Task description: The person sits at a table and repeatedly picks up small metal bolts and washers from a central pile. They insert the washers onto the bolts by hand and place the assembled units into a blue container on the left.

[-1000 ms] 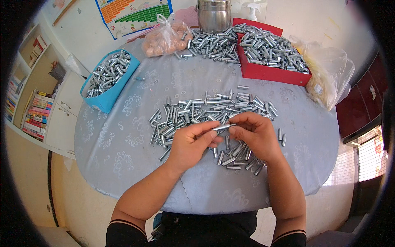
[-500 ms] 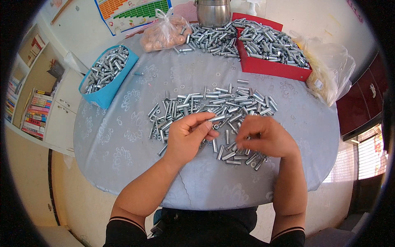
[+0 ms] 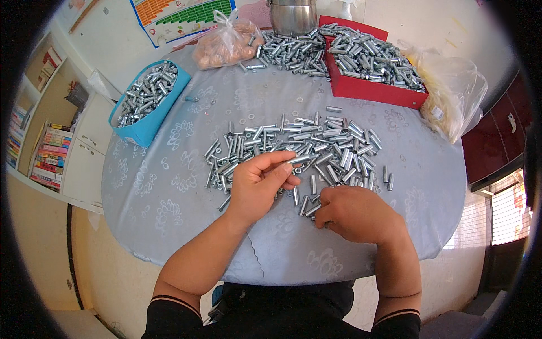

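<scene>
Between thumb and forefinger, my left hand (image 3: 257,186) pinches a silver metal sleeve (image 3: 299,159) above the middle of the pile. My right hand (image 3: 358,214) is lowered at the pile's near right side, its fingers curled together and pointing down. Whatever its fingertips hold, if anything, is hidden. Around both hands lies a loose pile of silver sleeves and bolts (image 3: 305,135) on the grey patterned tablecloth (image 3: 186,226). Small washers (image 3: 243,121) and nuts are scattered among and behind them.
A blue bin (image 3: 161,116) of metal parts stands at the left. Toward the back are a tied bag of brownish items (image 3: 228,45), a heap of bolts (image 3: 293,53) and a steel pot (image 3: 293,18). A red box (image 3: 378,97) full of bolts and a clear plastic bag (image 3: 457,96) stand back right.
My right hand has come down and slightly nearer to me, onto the near right part of the pile. My left hand stays nearly still with the sleeve.
</scene>
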The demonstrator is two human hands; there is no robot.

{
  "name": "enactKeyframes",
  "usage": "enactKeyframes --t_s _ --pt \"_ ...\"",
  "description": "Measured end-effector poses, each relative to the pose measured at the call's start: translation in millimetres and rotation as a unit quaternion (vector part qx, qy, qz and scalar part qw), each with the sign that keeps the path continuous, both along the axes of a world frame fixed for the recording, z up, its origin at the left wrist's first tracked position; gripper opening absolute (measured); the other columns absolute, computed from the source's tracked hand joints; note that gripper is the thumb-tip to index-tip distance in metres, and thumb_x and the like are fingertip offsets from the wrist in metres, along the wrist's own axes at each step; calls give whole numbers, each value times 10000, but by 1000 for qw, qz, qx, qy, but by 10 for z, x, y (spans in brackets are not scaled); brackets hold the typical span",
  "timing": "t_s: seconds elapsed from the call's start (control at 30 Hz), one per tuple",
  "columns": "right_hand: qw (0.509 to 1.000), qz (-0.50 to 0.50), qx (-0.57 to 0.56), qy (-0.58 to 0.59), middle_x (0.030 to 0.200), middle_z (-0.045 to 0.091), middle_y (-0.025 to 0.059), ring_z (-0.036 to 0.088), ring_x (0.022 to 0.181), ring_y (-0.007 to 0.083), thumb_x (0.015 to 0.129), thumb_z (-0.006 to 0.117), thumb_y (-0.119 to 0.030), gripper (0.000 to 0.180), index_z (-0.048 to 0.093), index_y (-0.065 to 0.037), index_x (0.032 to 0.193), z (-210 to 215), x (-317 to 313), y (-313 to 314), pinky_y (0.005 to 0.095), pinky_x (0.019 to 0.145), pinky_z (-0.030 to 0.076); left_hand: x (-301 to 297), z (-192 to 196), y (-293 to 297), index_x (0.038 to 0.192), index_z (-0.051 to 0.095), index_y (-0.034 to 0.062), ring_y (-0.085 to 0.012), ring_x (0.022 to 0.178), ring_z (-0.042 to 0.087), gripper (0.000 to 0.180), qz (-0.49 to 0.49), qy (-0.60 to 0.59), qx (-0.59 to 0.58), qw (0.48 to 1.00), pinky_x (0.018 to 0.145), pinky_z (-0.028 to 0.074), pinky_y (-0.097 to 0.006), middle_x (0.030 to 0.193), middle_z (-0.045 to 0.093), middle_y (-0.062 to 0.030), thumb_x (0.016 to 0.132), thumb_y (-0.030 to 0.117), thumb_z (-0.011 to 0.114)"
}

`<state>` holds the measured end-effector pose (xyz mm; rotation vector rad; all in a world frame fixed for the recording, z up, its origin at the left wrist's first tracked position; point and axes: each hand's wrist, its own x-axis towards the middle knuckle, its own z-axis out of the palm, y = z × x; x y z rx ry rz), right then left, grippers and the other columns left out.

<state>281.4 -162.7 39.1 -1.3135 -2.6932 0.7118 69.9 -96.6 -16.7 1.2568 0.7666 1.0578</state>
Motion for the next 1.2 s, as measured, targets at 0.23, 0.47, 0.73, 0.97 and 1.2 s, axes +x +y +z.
enactKeyframes --t_s 0.23,0.47,0.73,0.97,1.2 --pt "995 -5 50 -85 868 611 117 631 885 310 745 598 -58 94 675 -101 779 17 -108 -100 419 744 528 -9 2 7 1163 623 -35 -183 799 693 242 -5 3 -18 1000 688 584 -292 1023 696 -128 941 50 577" --pt "991 -60 24 117 840 604 108 622 836 303 800 602 -69 52 636 -55 837 -48 -37 125 396 721 514 -34 39 -15 1158 627 -34 -171 790 693 237 -3 13 -25 1000 688 579 -282 980 693 -115 942 45 572" --pt "765 -314 -160 539 817 633 21 583 711 92 893 638 -19 74 620 2 962 -257 109 395 238 647 479 -3 24 -18 1165 622 -37 -168 794 693 240 -25 30 -26 999 691 576 -266 952 688 -115 944 39 566" --pt "763 -305 -194 536 821 641 17 583 694 91 900 648 -55 103 642 -5 990 -290 63 399 236 642 486 4 67 -29 1176 615 -39 -172 799 695 248 -37 30 -23 999 696 582 -273 953 687 -123 953 56 565" --pt "767 -317 -175 530 822 641 6 571 684 79 899 660 -75 117 656 -5 991 -303 31 389 223 631 478 7 78 -28 1176 610 -44 -182 796 696 247 -37 20 -34 999 686 588 -273 983 687 -133 954 53 560"
